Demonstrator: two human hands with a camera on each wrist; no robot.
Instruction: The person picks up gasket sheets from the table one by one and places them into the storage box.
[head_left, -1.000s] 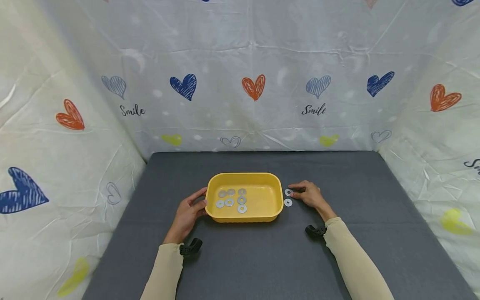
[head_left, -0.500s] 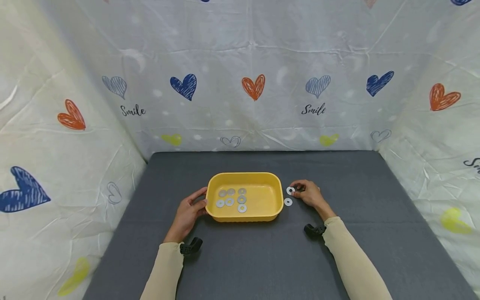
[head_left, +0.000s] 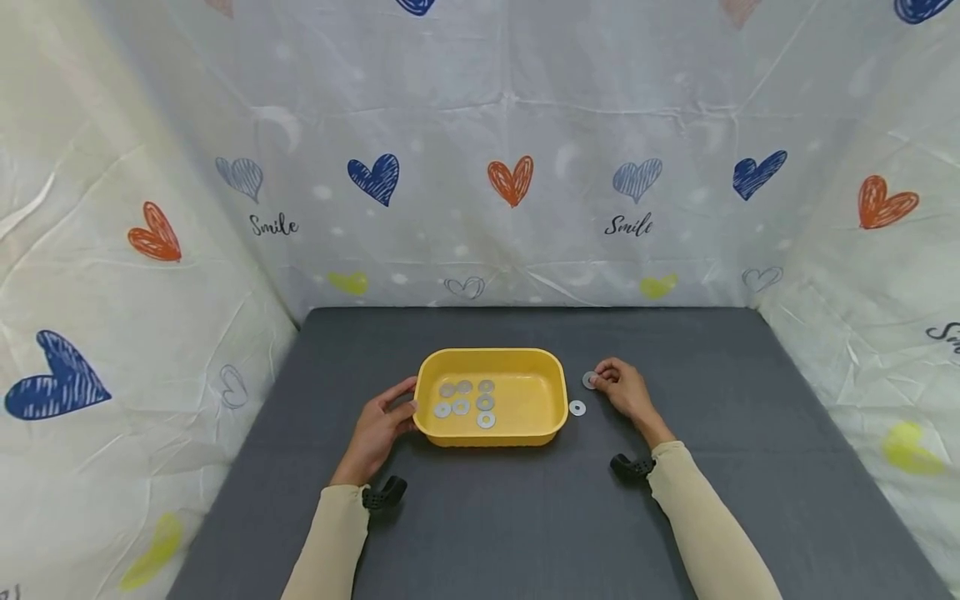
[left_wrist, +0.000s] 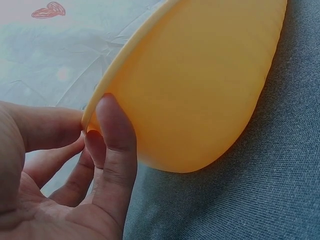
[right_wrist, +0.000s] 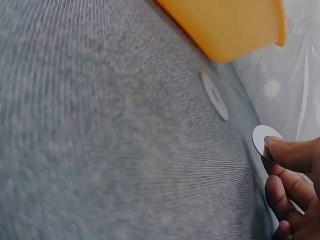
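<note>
My left hand (head_left: 377, 429) grips the left rim of a yellow rectangular tray (head_left: 551, 427); the left wrist view shows thumb and fingers (left_wrist: 116, 130) pinching its edge. Several flat metal washers (head_left: 486, 420) lie in the tray's left half and middle. To the right of the tray, my right hand (head_left: 626, 392) pinches one washer (right_wrist: 264, 140) between thumb and fingers, apart from the tray wall. Another washer (head_left: 577, 407) lies flat on the cloth by the tray's right side, below the held one in the head view.
A dark grey cloth (head_left: 510, 525) covers the table. White sheets with printed hearts (head_left: 510, 181) hang behind it and on both sides. A black wrist strap (head_left: 632, 467) sits at each cuff.
My right hand has picked a washer up off the cloth and drawn it slightly right, away from the tray. The left hand stays at the tray's rim. The head view has tilted slightly.
</note>
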